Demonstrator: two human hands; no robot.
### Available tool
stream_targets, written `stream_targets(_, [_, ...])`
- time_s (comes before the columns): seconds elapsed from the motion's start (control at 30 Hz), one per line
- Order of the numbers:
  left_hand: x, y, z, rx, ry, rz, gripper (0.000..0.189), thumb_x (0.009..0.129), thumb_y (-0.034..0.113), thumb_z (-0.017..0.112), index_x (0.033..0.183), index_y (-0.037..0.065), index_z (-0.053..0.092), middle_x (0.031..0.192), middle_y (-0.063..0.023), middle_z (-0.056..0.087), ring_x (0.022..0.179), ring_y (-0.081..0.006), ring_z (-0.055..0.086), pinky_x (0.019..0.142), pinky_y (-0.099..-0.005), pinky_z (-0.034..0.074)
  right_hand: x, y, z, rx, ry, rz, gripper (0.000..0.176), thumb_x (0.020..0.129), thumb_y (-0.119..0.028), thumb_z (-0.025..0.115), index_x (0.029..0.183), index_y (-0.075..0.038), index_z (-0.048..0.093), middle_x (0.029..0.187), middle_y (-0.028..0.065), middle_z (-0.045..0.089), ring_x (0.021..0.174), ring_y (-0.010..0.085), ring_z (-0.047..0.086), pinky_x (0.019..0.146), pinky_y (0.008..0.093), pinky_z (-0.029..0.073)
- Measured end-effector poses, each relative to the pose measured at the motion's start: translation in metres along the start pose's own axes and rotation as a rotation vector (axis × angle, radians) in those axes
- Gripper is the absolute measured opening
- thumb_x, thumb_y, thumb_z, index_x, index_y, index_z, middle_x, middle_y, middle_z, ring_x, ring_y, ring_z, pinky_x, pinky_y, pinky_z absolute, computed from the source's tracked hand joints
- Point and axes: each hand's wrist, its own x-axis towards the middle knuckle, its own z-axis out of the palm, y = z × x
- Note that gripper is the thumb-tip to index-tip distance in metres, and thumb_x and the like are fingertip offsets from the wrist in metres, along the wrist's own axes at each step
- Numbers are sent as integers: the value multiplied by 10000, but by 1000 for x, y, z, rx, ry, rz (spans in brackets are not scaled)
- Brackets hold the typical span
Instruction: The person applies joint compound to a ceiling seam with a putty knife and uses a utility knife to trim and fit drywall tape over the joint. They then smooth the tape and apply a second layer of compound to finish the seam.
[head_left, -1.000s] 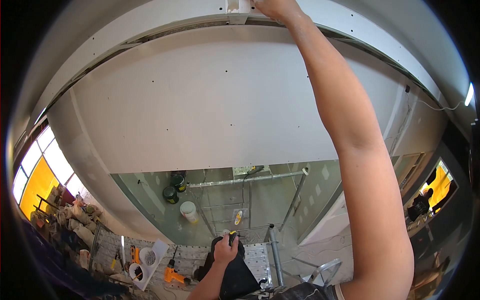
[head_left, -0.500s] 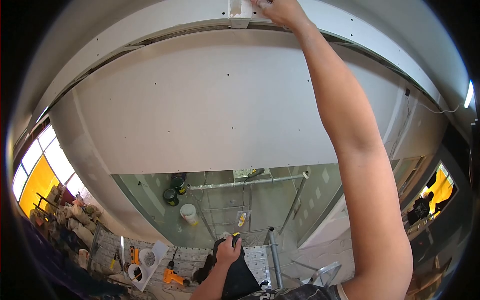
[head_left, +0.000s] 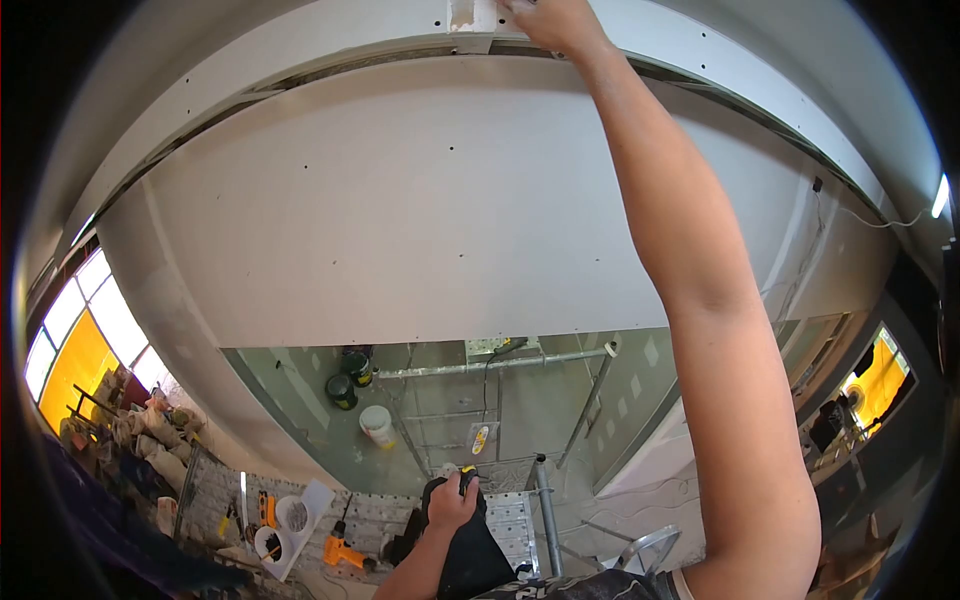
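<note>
Overhead, my right hand (head_left: 560, 22) reaches up to the white ceiling board (head_left: 640, 32), beside a rectangular notch with bare, broken edges (head_left: 463, 14). The fingers look bent together at the top edge of the view; anything between them is hidden. Low in front of my body, my left hand (head_left: 452, 503) is closed round a small black-and-yellow tape measure (head_left: 470, 480). Black cloth-like material (head_left: 478, 555) lies just below that hand. The large white wall board (head_left: 400, 210) with dark screw marks stands ahead, under the ceiling board.
On the scaffold planks (head_left: 220, 490) at lower left lie an orange drill (head_left: 345, 552) and white tubs of screws (head_left: 293, 515). Scaffold tubes (head_left: 547, 515) rise at lower middle. A white bucket (head_left: 377, 425) stands on the floor below. Sacks (head_left: 160, 430) are piled left.
My right hand has shifted slightly left along the ceiling board. The left hand keeps hold of the tape measure and has barely moved.
</note>
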Motion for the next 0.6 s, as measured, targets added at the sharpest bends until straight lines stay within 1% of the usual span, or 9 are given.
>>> stream_targets(0.07, [0, 3, 1, -7, 4, 1, 380, 950, 394, 680, 1007, 20, 651, 735, -248, 675, 717, -467, 680, 618, -549, 535, 6, 3, 7, 34, 3, -67, 386, 1051, -304, 558, 1362, -103, 668, 1354, 154, 675, 1258, 307, 642, 1112, 400, 489])
stream_targets(0.1, [1, 5, 1, -14, 10, -2, 381, 951, 395, 679, 1006, 19, 650, 736, -249, 675, 720, -468, 680, 620, -550, 535, 8, 4, 8, 34, 4, -65, 386, 1051, -304, 558, 1362, -103, 668, 1354, 154, 675, 1258, 307, 642, 1112, 400, 489])
stream_targets(0.17, [1, 6, 2, -12, 8, -2, 382, 951, 397, 678, 1006, 19, 650, 739, -252, 675, 721, -470, 679, 621, -552, 534, 11, 5, 10, -91, 14, -82, 369, 1050, -260, 547, 1370, -118, 664, 1373, 130, 667, 1274, 298, 633, 1120, 399, 486])
stream_targets(0.2, [1, 6, 3, -12, 8, -3, 384, 951, 398, 678, 1006, 19, 650, 742, -254, 675, 723, -472, 678, 621, -555, 533, 12, 7, 12, -92, 12, -81, 369, 1050, -260, 547, 1370, -118, 664, 1373, 130, 667, 1274, 298, 633, 1120, 399, 486])
stream_targets(0.27, [0, 6, 3, -22, 1, -10, 384, 951, 399, 680, 1001, 20, 649, 739, -253, 674, 723, -471, 678, 621, -554, 532, 11, 6, 15, -127, 63, -162, 356, 1049, -220, 540, 1369, -125, 666, 1374, 109, 669, 1281, 291, 629, 1127, 400, 482])
stream_targets(0.33, [-2, 8, 2, -30, -3, -17, 384, 950, 400, 682, 997, 21, 647, 736, -251, 672, 723, -470, 678, 620, -554, 531, 6, 4, 13, -115, 46, -175, 355, 1048, -209, 541, 1369, -125, 666, 1376, 106, 667, 1280, 291, 629, 1129, 401, 480])
stream_targets(0.4, [-3, 17, -3, 81, 4, -27, 374, 947, 396, 689, 984, 27, 644, 718, -242, 666, 713, -463, 678, 613, -547, 531, 8, 5, 11, -100, 33, -191, 354, 1046, -198, 541, 1369, -124, 666, 1379, 104, 666, 1279, 290, 629, 1131, 402, 478])
stream_targets(0.47, [-4, 16, -6, 55, 1, -26, 377, 948, 402, 686, 982, 29, 643, 719, -242, 667, 715, -463, 678, 616, -550, 531, 7, 5, 8, -90, -25, -230, 356, 1047, -196, 538, 1370, -116, 664, 1371, 100, 673, 1270, 292, 635, 1131, 409, 478])
stream_targets(0.6, [-7, 15, -7, 24, -18, -36, 398, 949, 428, 677, 974, 32, 644, 736, -250, 675, 729, -471, 678, 631, -562, 532, -3, 2, 6, -119, -35, -139, 353, 1048, -202, 545, 1364, -103, 666, 1359, 116, 680, 1261, 306, 639, 1129, 406, 480])
